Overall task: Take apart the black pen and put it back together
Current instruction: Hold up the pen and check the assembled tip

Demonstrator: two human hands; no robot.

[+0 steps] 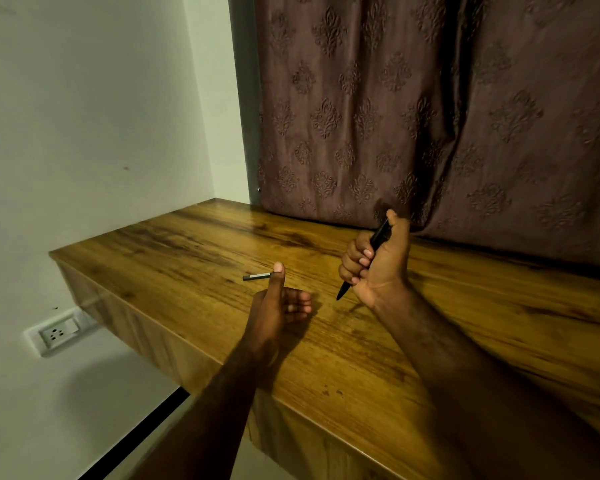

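The likeliest trouble is the small grey piece [256,277], which lies loose on the wooden table [326,362] well to the left of the black pen [379,236]. It looks round, so a careless nudge from the thumb beside it could roll it further from the pen, toward the table's left edge and off. A second risk is the fist-style hold on the pen, which gives little fine control for threading or seating a slim part, so a misaligned push could jam it. The right hand [378,271] has all its fingers wrapped tightly round the pen's barrel, holding it above the table at a slant, the tip low and to the left and the other end poking out by the thumb. The left hand [278,306], left of the pen and lower, has its fingers curled into the palm with nothing visible in them. Its raised thumb [278,271] overlaps the grey piece's near end; whether they touch I cannot tell.
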